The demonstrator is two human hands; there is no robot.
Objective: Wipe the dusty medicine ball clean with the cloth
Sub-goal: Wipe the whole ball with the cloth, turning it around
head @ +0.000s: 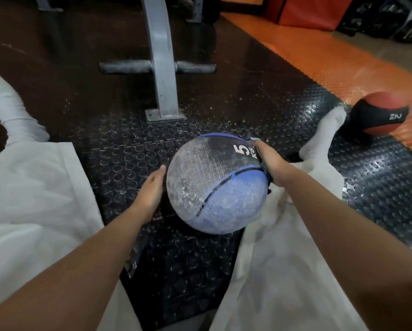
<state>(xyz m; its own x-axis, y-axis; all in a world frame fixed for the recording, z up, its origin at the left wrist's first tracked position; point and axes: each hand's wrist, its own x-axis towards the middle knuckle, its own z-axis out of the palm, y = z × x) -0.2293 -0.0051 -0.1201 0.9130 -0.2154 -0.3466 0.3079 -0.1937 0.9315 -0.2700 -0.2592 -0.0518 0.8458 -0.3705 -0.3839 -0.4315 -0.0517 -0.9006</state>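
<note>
Between left grip [150,192] and right grip [273,163] — medicine ball [212,189], cloth [268,180] beneath right.

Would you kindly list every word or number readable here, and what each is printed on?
"5 KG": black panel of the dusty blue medicine ball.
"2 KG": black band of the red ball at right; its "KG" is blurred.
Nothing else is legible.

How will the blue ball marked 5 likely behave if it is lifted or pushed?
The ball reads 5 KG, so probably heavy for its size. Round, it would likely roll without the left hand steadying it. Its dusty coat may feel slippery under the cloth.
</note>
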